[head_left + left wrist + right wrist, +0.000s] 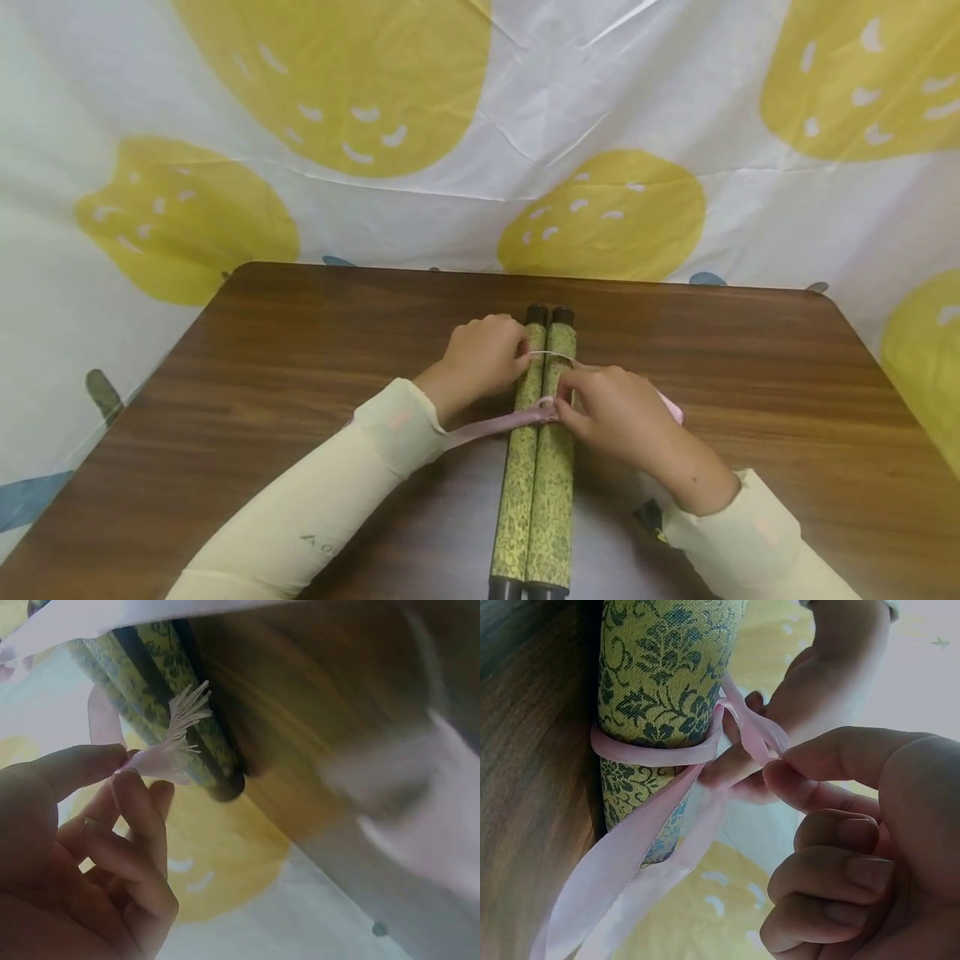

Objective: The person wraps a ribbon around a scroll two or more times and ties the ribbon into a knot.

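Two rolled scrolls, the left scroll [517,500] and the right scroll [553,508], lie side by side, in green-gold floral brocade with dark end knobs. A pink ribbon [652,755] wraps around them, with a loop standing up at its crossing. Thumb and forefinger of my left hand [486,354] pinch a ribbon end [157,760], its white threads frayed, over the far part of the scrolls. My right hand [615,412] pinches the ribbon loop [757,735] between thumb and forefinger, its other fingers curled. A thin ribbon stretch [551,353] spans between both hands above the scrolls.
The scrolls lie on a brown wood-grain table [337,333]. Behind it hangs a white curtain [420,225] with yellow fruit shapes. Ribbon tails [592,892] droop beside the scrolls. A small dark object [649,518] shows by the right sleeve.
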Demonstrator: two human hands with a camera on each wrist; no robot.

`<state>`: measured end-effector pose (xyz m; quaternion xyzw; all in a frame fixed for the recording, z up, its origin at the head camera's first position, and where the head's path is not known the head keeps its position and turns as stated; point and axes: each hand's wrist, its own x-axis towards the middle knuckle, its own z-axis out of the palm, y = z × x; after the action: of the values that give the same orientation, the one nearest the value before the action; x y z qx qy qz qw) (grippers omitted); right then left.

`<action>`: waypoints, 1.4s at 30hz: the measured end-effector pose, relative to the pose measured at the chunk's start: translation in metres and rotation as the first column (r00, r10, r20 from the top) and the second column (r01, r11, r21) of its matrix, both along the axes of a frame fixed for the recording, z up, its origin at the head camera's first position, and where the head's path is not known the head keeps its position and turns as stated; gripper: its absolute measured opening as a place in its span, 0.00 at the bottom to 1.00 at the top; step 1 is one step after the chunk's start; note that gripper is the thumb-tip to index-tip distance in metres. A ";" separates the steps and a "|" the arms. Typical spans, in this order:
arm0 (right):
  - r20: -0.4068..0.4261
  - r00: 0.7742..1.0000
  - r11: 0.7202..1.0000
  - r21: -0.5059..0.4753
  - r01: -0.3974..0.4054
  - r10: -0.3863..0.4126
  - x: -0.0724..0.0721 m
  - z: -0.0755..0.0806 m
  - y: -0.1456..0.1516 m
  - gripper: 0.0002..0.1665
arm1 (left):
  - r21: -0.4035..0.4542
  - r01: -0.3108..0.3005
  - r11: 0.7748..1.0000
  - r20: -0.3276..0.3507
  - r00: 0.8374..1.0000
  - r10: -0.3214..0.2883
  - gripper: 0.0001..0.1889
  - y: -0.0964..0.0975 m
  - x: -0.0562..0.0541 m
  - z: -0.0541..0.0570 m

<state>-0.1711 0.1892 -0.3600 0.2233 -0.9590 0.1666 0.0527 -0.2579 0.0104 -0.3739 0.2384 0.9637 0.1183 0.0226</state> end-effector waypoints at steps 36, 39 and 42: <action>0.136 0.991 0.998 -0.066 0.008 0.001 -0.001 0.002 0.002 0.06 | 0.297 0.391 0.871 0.222 0.859 -0.462 0.08 -0.036 0.103 0.006; 0.135 0.991 0.997 -0.074 0.001 0.009 -0.001 0.002 0.002 0.05 | 0.298 0.418 0.858 0.224 0.843 -0.489 0.07 -0.028 0.110 0.007; 0.132 0.991 0.996 -0.083 -0.007 0.018 -0.001 0.002 0.002 0.05 | 0.295 0.457 0.839 0.206 0.827 -0.523 0.07 -0.021 0.116 0.008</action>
<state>-0.1726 0.1917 -0.3575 0.2156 -0.9512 0.2209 -0.0029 -0.1424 -0.0101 -0.3660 0.4609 0.8355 0.2531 0.1593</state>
